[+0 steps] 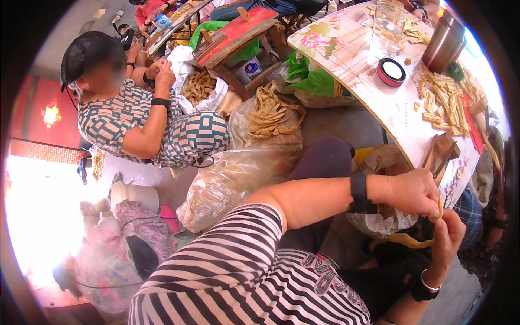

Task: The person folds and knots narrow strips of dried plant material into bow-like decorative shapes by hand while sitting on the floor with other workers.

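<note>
My left hand, with a black band on its wrist, pinches a small pale yellow strip between thumb and fingers. My right hand grips the lower end of the same strip, its fingertips close to the left thumb. A white bracelet and a black band circle the right wrist. Below the hands, a longer yellow strip lies near an opened white plastic sack. Just beyond my left hand, a wooden block or stand sits at the edge of the flower-printed table.
On the table are a pile of yellow strips, a glass jar, a round lid and a metal flask. A large plastic sack topped with strips lies beside my leg. Another person sits by a red-topped bench.
</note>
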`<action>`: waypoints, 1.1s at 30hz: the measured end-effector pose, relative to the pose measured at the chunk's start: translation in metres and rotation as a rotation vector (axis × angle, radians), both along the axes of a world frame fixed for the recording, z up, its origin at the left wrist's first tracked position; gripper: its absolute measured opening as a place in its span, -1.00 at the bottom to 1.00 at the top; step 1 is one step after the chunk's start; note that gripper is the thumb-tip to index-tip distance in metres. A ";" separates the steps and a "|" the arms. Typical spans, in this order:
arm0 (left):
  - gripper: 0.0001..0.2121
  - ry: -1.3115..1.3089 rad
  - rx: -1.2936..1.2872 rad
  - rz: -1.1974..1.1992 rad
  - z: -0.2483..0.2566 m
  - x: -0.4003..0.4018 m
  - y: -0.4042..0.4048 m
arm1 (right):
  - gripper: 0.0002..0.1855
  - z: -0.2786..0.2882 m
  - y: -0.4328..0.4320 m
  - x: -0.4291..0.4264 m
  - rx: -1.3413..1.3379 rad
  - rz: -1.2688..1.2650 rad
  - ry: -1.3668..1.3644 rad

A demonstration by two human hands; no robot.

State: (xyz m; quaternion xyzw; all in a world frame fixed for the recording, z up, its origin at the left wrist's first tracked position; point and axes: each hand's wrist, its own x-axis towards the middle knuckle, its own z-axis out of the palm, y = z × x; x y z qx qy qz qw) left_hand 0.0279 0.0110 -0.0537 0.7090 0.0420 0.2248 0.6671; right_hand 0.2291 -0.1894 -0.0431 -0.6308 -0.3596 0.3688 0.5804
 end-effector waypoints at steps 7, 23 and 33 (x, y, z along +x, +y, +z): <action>-0.52 0.251 -0.377 -0.259 0.039 -0.067 0.037 | -0.84 0.048 0.006 -0.045 -0.047 0.139 -0.322; -0.73 0.415 0.501 -0.264 0.055 -0.070 0.046 | -0.93 0.053 0.053 -0.054 0.050 0.278 -0.552; -0.84 0.361 0.567 0.403 0.033 0.022 0.114 | -0.89 0.040 0.148 0.001 0.087 -0.159 -0.775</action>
